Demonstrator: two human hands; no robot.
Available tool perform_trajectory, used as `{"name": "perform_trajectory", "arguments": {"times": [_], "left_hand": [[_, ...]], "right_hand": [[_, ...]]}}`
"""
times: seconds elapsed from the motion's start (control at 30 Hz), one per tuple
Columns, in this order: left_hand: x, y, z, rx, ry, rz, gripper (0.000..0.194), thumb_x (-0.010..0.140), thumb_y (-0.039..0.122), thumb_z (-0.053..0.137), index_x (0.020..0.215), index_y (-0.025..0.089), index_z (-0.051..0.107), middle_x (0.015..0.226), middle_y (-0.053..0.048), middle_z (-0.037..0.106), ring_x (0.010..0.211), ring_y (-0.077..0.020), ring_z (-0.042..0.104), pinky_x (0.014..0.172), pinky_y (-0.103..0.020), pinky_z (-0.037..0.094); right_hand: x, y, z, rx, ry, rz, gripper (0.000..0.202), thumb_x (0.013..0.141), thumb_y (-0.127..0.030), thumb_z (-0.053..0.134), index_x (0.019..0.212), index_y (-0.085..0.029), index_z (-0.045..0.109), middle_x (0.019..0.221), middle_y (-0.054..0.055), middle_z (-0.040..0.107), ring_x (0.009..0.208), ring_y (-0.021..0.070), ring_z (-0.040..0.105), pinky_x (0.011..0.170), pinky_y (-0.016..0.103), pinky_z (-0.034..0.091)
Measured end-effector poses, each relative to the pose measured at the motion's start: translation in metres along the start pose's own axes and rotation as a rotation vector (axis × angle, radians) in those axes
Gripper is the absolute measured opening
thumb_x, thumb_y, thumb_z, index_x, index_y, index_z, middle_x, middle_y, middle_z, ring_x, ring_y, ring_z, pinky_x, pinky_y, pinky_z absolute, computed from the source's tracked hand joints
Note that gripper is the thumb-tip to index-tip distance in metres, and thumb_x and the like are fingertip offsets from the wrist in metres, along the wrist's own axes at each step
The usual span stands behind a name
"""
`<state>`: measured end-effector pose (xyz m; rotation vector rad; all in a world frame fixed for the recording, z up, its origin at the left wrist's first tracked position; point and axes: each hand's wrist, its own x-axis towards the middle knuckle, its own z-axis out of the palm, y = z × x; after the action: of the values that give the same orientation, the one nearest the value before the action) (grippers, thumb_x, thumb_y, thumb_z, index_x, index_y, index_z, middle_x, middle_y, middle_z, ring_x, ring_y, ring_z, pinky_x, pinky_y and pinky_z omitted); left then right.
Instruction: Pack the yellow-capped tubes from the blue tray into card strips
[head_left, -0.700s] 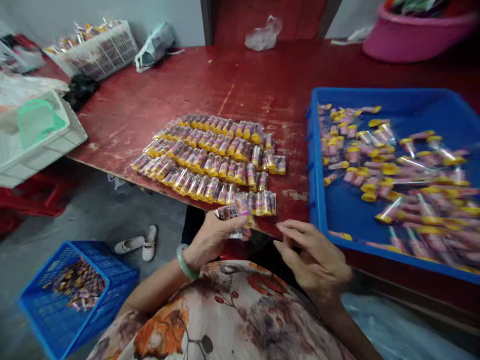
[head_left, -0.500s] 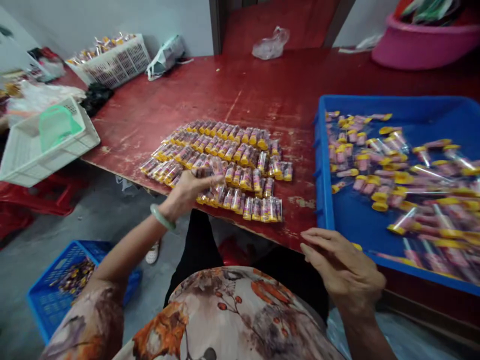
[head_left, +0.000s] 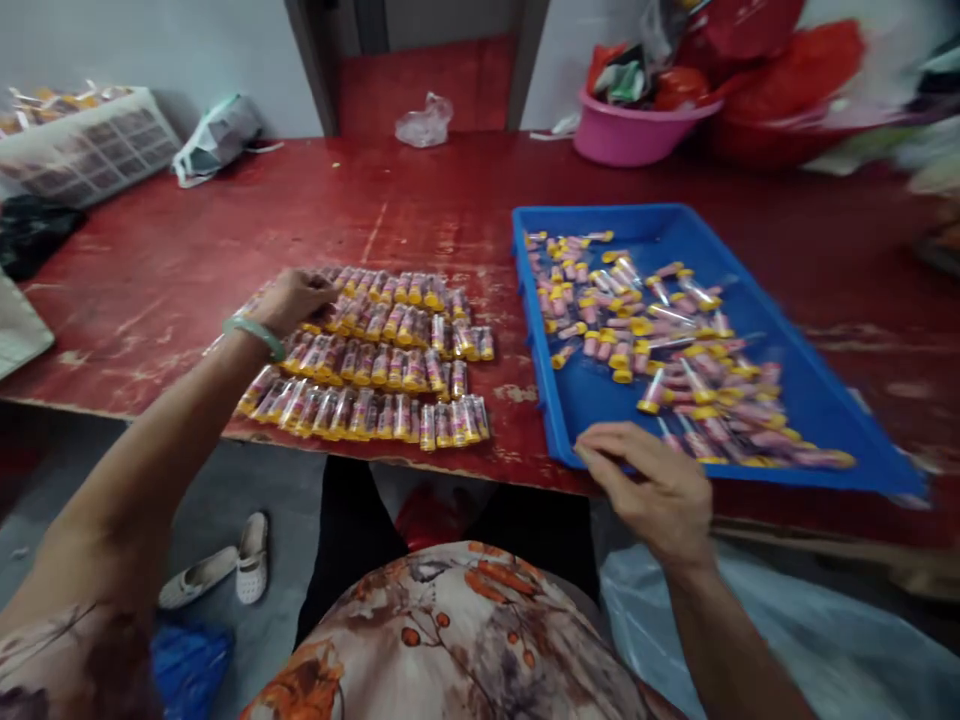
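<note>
Rows of small clear tubes with yellow ends (head_left: 390, 365) lie side by side on the red table (head_left: 450, 210). My left hand (head_left: 294, 300), with a pale green bangle at the wrist, rests over the upper left rows; its fingers are bent down, and what lies under them is hidden. A blue tray (head_left: 757, 290) on the right holds many loose pink tubes with yellow ends (head_left: 697, 380). My right hand (head_left: 652, 487) hovers at the tray's near left corner, fingers bent and thumb close to them; whether something small is between the tips is unclear.
A pink basin (head_left: 630, 130) with bags stands at the back, beside a clear plastic bag (head_left: 424, 122). A white crate (head_left: 97, 150) is at the back left, next to a grey bag (head_left: 219, 138). White shoes (head_left: 253, 560) lie on the floor.
The view has turned to the right. My left hand has moved from the near rows to the back left rows. My right hand's fingers have drawn closer together beside the tray.
</note>
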<state>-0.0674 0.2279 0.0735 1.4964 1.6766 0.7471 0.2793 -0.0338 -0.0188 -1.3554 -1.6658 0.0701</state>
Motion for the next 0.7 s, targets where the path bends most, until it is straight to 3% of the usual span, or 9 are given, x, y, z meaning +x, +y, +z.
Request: {"name": "perform_trajectory", "arguments": {"times": [0.07, 0.13, 0.23, 0.3, 0.37, 0.47, 0.57, 0.63, 0.7], "left_hand": [[-0.014, 0.000, 0.002, -0.119, 0.071, 0.048, 0.021, 0.093, 0.024, 0.062, 0.081, 0.007, 0.060, 0.060, 0.004, 0.057, 0.058, -0.0037, 0.051, 0.068, -0.019, 0.044], [-0.037, -0.001, 0.010, -0.409, 0.045, 0.016, 0.019, 0.097, 0.024, 0.056, 0.085, 0.010, 0.059, 0.066, 0.004, 0.060, 0.064, -0.0034, 0.055, 0.071, -0.019, 0.046], [-0.085, -0.008, 0.037, -0.805, -0.122, -0.137, 0.017, 0.095, 0.022, 0.057, 0.081, 0.013, 0.060, 0.071, 0.001, 0.067, 0.068, -0.0090, 0.062, 0.068, -0.021, 0.053], [-0.119, -0.014, 0.062, -0.878, -0.249, -0.233, 0.009, 0.090, 0.017, 0.061, 0.085, 0.011, 0.064, 0.082, -0.006, 0.073, 0.072, -0.0144, 0.068, 0.071, -0.029, 0.058], [-0.148, -0.020, 0.086, -0.939, -0.360, -0.343, 0.011, 0.079, 0.012, 0.072, 0.088, 0.010, 0.067, 0.084, -0.009, 0.075, 0.072, -0.0190, 0.071, 0.072, -0.034, 0.061], [-0.174, -0.024, 0.114, -1.045, -0.414, -0.355, 0.028, 0.066, 0.012, 0.085, 0.090, 0.011, 0.071, 0.082, -0.008, 0.076, 0.071, -0.0193, 0.072, 0.073, -0.032, 0.061], [-0.183, -0.025, 0.128, -1.109, -0.409, -0.349, 0.035, 0.056, 0.013, 0.091, 0.087, 0.012, 0.074, 0.082, -0.006, 0.076, 0.070, -0.0171, 0.071, 0.073, -0.029, 0.059], [-0.186, -0.026, 0.134, -1.123, -0.415, -0.355, 0.037, 0.054, 0.014, 0.092, 0.086, 0.012, 0.075, 0.084, -0.006, 0.077, 0.072, -0.0172, 0.071, 0.075, -0.030, 0.058], [-0.188, -0.027, 0.140, -1.118, -0.409, -0.353, 0.036, 0.053, 0.015, 0.093, 0.085, 0.011, 0.075, 0.085, -0.007, 0.077, 0.074, -0.0174, 0.071, 0.077, -0.030, 0.057]], "right_hand": [[0.021, 0.031, -0.010, -0.185, 0.019, 0.000, 0.011, 0.088, -0.016, 0.061, 0.081, -0.022, 0.066, 0.079, 0.002, 0.070, 0.074, 0.0172, 0.067, 0.072, 0.031, 0.053], [0.047, 0.066, -0.010, -0.329, -0.050, -0.021, 0.016, 0.088, -0.017, 0.053, 0.083, -0.021, 0.067, 0.084, 0.006, 0.071, 0.078, 0.0199, 0.067, 0.073, 0.033, 0.052], [0.084, 0.108, 0.010, -0.449, -0.383, -0.040, 0.026, 0.078, -0.008, 0.048, 0.090, -0.018, 0.069, 0.105, 0.011, 0.071, 0.090, 0.0223, 0.066, 0.070, 0.031, 0.046], [0.102, 0.123, 0.027, -0.487, -0.549, -0.054, 0.025, 0.071, -0.006, 0.050, 0.084, -0.018, 0.068, 0.098, 0.011, 0.071, 0.084, 0.0216, 0.064, 0.062, 0.029, 0.039], [0.110, 0.127, 0.037, -0.480, -0.582, -0.058, 0.018, 0.068, -0.008, 0.052, 0.077, -0.017, 0.065, 0.087, 0.010, 0.069, 0.074, 0.0203, 0.060, 0.058, 0.028, 0.033], [0.101, 0.115, 0.029, -0.461, -0.472, -0.038, 0.015, 0.073, -0.015, 0.053, 0.083, -0.016, 0.064, 0.085, 0.013, 0.066, 0.073, 0.0217, 0.057, 0.059, 0.030, 0.035], [0.072, 0.081, 0.010, -0.257, -0.197, 0.068, 0.029, 0.082, -0.027, 0.055, 0.108, -0.017, 0.064, 0.095, 0.012, 0.066, 0.076, 0.0211, 0.058, 0.064, 0.032, 0.044], [0.046, 0.046, 0.004, 0.211, -0.008, 0.251, 0.036, 0.081, -0.031, 0.063, 0.116, -0.023, 0.064, 0.095, 0.006, 0.067, 0.070, 0.0179, 0.060, 0.060, 0.030, 0.046], [0.021, 0.007, 0.009, 0.556, -0.032, 0.430, 0.025, 0.080, -0.031, 0.069, 0.104, -0.025, 0.069, 0.081, 0.001, 0.066, 0.063, 0.0156, 0.060, 0.055, 0.028, 0.046]]}}
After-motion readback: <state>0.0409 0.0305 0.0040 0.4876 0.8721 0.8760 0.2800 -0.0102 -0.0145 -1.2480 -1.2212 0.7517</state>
